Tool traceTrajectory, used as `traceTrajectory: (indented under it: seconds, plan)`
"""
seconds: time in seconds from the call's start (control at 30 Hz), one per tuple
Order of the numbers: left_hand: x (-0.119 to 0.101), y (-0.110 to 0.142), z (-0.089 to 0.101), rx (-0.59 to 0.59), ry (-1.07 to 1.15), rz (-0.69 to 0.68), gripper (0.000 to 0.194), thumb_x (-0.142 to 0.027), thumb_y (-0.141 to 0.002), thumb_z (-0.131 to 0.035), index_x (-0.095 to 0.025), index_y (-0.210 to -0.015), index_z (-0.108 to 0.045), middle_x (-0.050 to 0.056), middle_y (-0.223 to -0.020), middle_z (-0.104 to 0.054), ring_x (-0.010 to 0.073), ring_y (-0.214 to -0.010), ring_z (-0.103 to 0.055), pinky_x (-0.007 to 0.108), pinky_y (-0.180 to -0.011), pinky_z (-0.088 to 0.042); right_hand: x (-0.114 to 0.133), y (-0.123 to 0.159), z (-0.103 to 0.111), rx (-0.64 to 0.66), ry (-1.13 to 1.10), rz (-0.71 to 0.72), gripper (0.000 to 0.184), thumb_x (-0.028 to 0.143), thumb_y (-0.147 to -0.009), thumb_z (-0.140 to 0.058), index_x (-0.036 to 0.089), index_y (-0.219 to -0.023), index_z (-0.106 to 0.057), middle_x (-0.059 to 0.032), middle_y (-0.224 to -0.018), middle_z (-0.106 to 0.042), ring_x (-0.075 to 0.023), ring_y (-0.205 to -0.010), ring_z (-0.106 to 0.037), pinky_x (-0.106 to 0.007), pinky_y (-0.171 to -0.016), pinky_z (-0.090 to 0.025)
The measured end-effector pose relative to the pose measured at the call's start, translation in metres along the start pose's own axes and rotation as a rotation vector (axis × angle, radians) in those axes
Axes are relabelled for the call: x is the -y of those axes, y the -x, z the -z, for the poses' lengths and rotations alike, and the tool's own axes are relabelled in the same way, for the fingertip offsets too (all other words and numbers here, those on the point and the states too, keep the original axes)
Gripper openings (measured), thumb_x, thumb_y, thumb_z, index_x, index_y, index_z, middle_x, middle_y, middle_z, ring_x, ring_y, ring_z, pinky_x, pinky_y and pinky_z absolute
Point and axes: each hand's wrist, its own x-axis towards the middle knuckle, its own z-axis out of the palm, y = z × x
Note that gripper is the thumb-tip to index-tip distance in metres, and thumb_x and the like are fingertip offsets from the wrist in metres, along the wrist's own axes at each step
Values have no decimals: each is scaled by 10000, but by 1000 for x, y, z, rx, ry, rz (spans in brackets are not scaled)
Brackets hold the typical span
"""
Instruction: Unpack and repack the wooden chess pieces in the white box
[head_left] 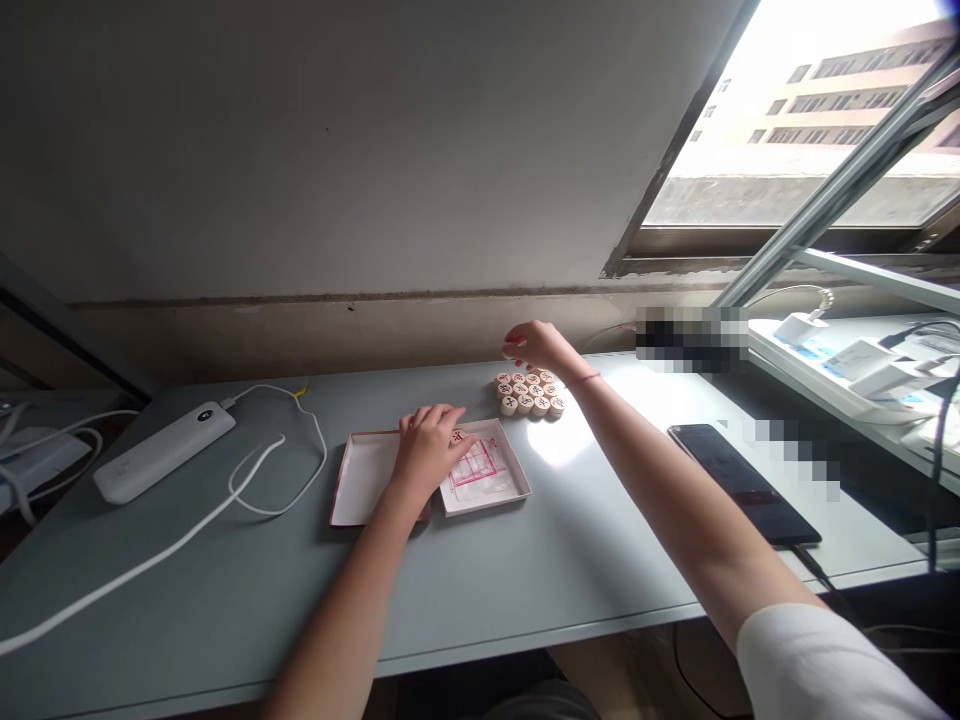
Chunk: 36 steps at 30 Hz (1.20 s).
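Note:
My left hand (431,448) reaches over two shallow white trays that look like the halves of one box. Its thumb and fingers close around a round wooden Chinese chess piece (457,436) at the upper left corner of the right box half (517,488), which has a red-lined sheet inside. The left box half (360,490) lies partly under my wrist. Behind them, Chinese chess pieces (529,396) stand in tight rows, stacked. Just above these rows is my right hand (541,345), fingers curled into a pinch; what lies between the fingertips is hidden.
On the left lie a white power bank (166,450) and a looping white cable (187,545). A black phone (742,485) with a cable is right of my right forearm. Chargers fill a power strip (832,360) at the far right. The wall (360,180) rises behind the grey desk (525,580).

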Motion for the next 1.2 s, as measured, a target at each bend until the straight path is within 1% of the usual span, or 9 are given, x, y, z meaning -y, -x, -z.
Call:
traceTrajectory:
  seconds: [0.1, 0.23, 0.37, 0.5, 0.63, 0.8, 0.9, 1.03, 1.2]
  plan:
    - [-4, 0, -1, -96, 97, -48, 422, -323, -885, -595, -250, -1297, -537, 77, -1223, -604, 235, -1106, -577, 388, -968, -419, 22, 45, -9, 93, -392, 145, 237, 301, -785, -660, 172, -983, -675, -80, -1023, -704, -163, -656, -681, -244, -499, -558]
    - [-11, 2, 0, -157, 278, -90, 383, -291, -925, -525, -280, -1308, -517, 56, -1210, -583, 193, -1056, -610, 308, -899, -494, 38, 91, -29, 211, -689, 174, 301, 378, -741, -723, 181, -958, -655, -84, -1010, -684, -176, -734, -677, -259, -529, -582]
    - [-14, 4, 6, -199, 332, -84, 263, -215, -896, -547, -260, -1150, -600, 41, -1164, -600, 184, -1077, -599, 293, -914, -495, 36, 102, -42, 198, -870, 168, 393, 430, -693, -767, 174, -960, -635, -70, -948, -677, -184, -804, -674, -278, -628, -593]
    - [-13, 4, 9, -184, 300, -80, 302, -131, -846, -552, -240, -1124, -598, 41, -1101, -591, 165, -1029, -605, 260, -859, -494, 25, 105, -41, 135, -926, 156, 397, 453, -697, -757, 166, -948, -645, -63, -951, -662, -174, -792, -673, -301, -684, -587]
    - [-12, 2, 4, -56, 165, -85, 126, -174, -830, -579, -239, -923, -633, 6, -1019, -633, 160, -931, -618, 319, -910, -435, 11, 111, -36, 85, -858, 128, 339, 411, -724, -730, 181, -961, -651, -66, -998, -656, -190, -874, -668, -321, -745, -577]
    - [-16, -1, -4, 40, -19, -73, 59, -221, -844, -572, -233, -842, -629, 17, -951, -684, 205, -999, -585, 387, -935, -355, 5, 115, -44, 51, -544, 266, 204, 294, -804, -628, 200, -982, -659, -70, -1042, -656, -170, -844, -656, -296, -724, -547]
    - [-13, -3, -5, 41, -63, -70, 77, -242, -843, -572, -244, -886, -636, 30, -1068, -665, 216, -1040, -567, 383, -918, -355, 9, 117, -52, -26, -300, 375, 163, 204, -807, -610, 213, -965, -650, -48, -951, -672, -169, -810, -636, -284, -696, -505]
    - [-5, -1, -1, 36, -59, -32, 220, -338, -852, -580, -260, -1054, -619, 45, -1161, -645, 229, -1091, -560, 380, -920, -360, 17, 118, -61, -56, -49, 457, 50, 159, -822, -622, 192, -801, -652, -40, -802, -664, -182, -785, -592, -297, -738, -452]
    - [1, 2, 5, 129, -45, 29, 300, -307, -876, -536, -271, -1167, -597, 47, -1207, -647, 236, -1104, -579, 405, -961, -341, 18, 114, -71, -92, 77, 549, 56, 172, -848, -619, 190, -827, -668, -65, -883, -653, -192, -816, -555, -302, -761, -419]
